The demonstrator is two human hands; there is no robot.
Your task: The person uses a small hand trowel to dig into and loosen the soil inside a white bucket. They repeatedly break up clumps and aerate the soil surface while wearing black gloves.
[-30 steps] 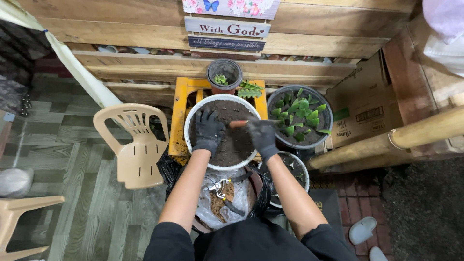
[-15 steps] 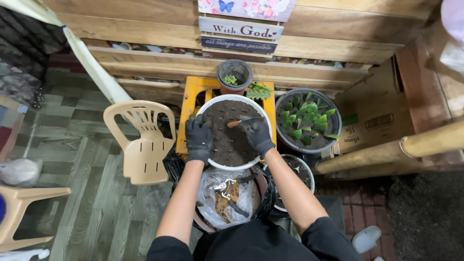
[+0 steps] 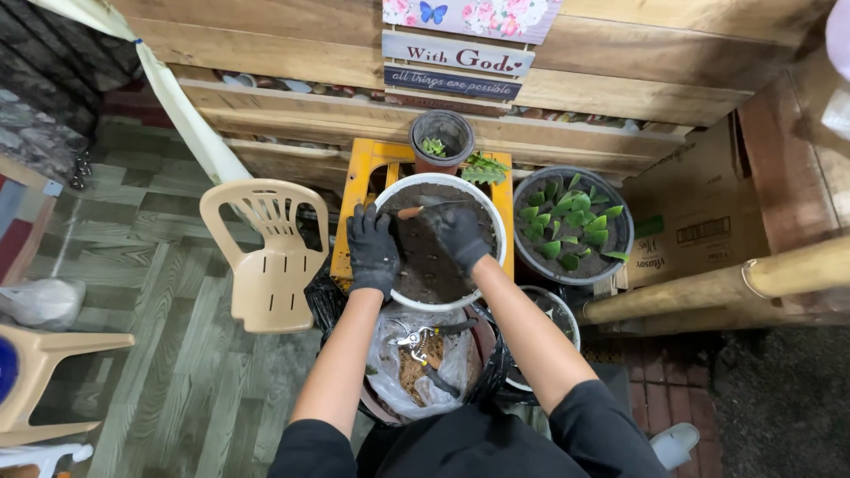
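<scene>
Both my arms reach forward and down from my black sleeves, bare from the elbow to the wrist, and both hands wear black gloves. My left hand (image 3: 373,250) sits on the left rim of the white pot (image 3: 492,219), palm down, fingers curled over the edge and pressed together, gripping the rim. The forearm runs straight back toward me, nearly upright in the view.

My right hand (image 3: 456,232) is over the soil (image 3: 431,265) inside the pot, toward its upper middle. The fingers are closed around a small trowel (image 3: 423,211) with an orange handle; the handle sticks out to the left of my fist and lies almost level, just above the dark soil. My right forearm slants in from the lower right, crossing the pot's near rim.

The pot stands on a yellow stool (image 3: 359,199). Behind it is a small dark pot (image 3: 441,137) with a tiny green sprout, and a few green leaves (image 3: 485,168) lie beside that. To the right sits a round black tub (image 3: 572,226) full of green seedlings. Just below the white pot, between my arms, a clear bag (image 3: 398,350) holds pruning shears (image 3: 416,338). A beige plastic chair (image 3: 264,252) stands to the left, well apart from my hands.
</scene>
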